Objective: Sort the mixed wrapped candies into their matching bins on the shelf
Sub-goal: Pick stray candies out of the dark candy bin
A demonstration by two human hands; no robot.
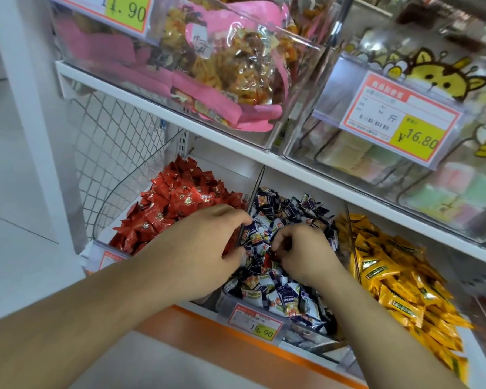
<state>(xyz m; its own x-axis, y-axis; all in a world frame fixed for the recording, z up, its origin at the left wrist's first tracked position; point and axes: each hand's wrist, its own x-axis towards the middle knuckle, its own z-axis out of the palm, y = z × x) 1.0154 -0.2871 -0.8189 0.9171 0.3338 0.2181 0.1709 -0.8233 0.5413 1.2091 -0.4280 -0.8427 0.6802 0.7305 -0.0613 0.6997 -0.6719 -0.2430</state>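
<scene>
Over middle bin [227,300] of blue-white candies [286,299], stray red candy [267,259] was pinched by right hand [303,254]; left hand [205,242] fingers curled, contents untellable.

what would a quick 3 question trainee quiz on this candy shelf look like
1. Which bin are both hands over: red, navy-and-white, or yellow?
2. True or false: stray red candies lie in the navy-and-white bin.
3. What price shows on that bin's tag?

Key:
1. The navy-and-white candy bin; left hand and right hand are both over it.
2. True; red candies sit by the right hand's fingers.
3. The price tag ends in .90; its first digits are blurred.
</scene>
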